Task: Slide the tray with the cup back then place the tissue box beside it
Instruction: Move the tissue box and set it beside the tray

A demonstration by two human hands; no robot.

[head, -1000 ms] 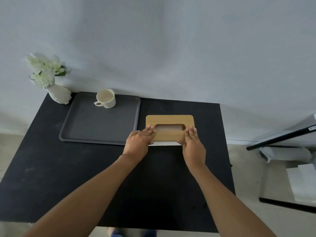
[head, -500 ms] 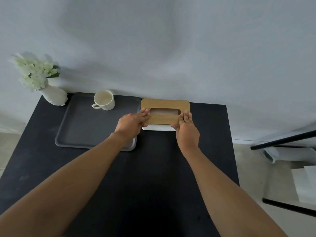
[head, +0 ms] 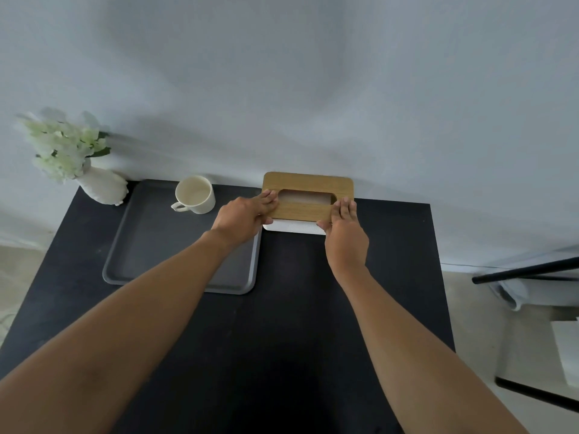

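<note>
While both hands grip, tissue box (head: 308,195) beside tray (head: 150,242)

Head-worn view, angled down over table (head: 282,339)

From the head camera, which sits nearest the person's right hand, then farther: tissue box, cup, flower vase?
From the right hand:
1. Wooden-lidded white tissue box, under its fingers.
2. Cream ceramic cup, leftward on the grey tray.
3. White vase of pale flowers, far-left corner.
</note>
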